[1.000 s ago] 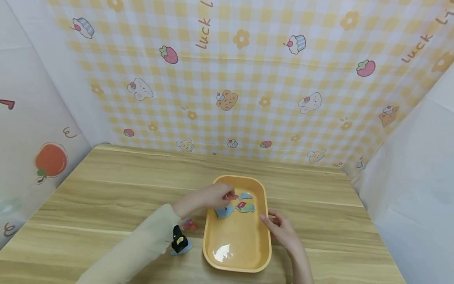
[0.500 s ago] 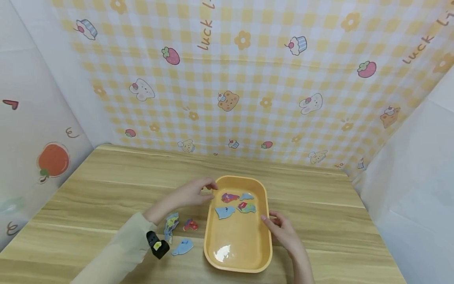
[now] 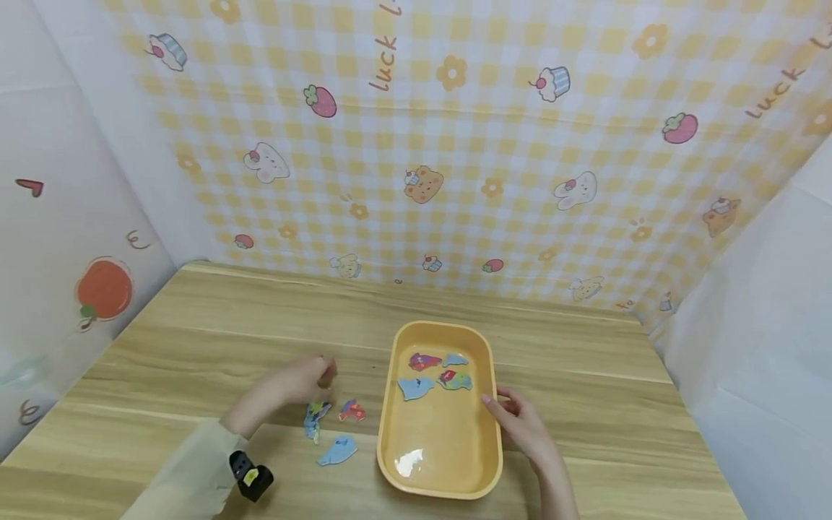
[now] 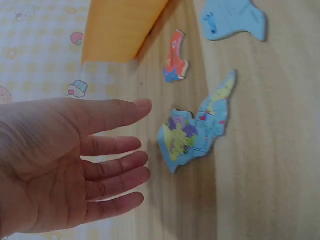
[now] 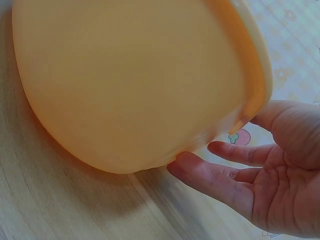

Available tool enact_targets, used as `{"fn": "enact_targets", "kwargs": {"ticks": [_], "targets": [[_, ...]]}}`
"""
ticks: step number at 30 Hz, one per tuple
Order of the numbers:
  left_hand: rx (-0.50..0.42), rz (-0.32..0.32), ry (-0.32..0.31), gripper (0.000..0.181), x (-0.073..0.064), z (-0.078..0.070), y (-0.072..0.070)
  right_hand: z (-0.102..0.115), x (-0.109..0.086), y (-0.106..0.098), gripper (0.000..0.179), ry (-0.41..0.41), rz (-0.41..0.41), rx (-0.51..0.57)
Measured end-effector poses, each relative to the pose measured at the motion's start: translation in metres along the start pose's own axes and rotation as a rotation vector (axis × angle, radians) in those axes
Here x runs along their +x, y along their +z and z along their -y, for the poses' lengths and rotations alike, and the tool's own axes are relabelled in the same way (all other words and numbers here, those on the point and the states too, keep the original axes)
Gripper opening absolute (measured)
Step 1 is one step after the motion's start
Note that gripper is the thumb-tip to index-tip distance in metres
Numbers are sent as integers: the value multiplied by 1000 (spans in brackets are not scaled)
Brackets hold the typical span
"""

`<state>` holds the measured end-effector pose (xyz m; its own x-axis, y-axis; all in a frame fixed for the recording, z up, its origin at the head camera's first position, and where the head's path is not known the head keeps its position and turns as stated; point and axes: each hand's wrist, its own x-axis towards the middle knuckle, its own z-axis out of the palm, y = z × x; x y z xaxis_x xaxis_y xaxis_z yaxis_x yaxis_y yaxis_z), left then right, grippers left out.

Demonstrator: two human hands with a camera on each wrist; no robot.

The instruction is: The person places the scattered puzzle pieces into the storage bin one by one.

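Note:
In the left wrist view my left hand (image 4: 110, 155) has its fingers extended, holding nothing, right beside a long puzzle piece (image 4: 197, 130) patterned blue, yellow and purple. Close by on the table lie a red-and-blue puzzle piece (image 3: 352, 411) and a light blue puzzle piece (image 3: 339, 450). My right hand (image 3: 520, 422) holds the right side of a yellow tray (image 3: 439, 451), thumb at the rim and fingers along the outer wall. Inside the tray's far half are several pieces, among them a red-purple piece (image 3: 425, 362), a pale blue piece (image 3: 416, 388) and a red-green piece (image 3: 455, 380).
The wood-grain table (image 3: 585, 383) carries everything. Behind it hangs a yellow checked cloth (image 3: 455, 144), with white sheets at the left and right sides. A black wrist camera (image 3: 250, 477) is strapped over the left sleeve.
My left hand let go of the red-purple piece in the tray, left the tray and moved left to the long patterned piece. The right hand stays at the tray's side.

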<state>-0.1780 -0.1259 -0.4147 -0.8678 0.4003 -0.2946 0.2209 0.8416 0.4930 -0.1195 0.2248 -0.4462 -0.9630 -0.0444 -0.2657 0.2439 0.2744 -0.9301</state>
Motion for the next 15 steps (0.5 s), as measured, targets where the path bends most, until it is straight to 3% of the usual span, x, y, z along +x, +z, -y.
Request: {"fn": "enact_targets", "kwargs": {"ticks": [7, 15], "targets": [[64, -38, -77, 36, -11, -2, 6, 0, -1, 0, 52, -1, -5, -12], [103, -17, -107, 34, -8, -2, 11, -1, 0, -1, 51, 20, -15, 2]]}}
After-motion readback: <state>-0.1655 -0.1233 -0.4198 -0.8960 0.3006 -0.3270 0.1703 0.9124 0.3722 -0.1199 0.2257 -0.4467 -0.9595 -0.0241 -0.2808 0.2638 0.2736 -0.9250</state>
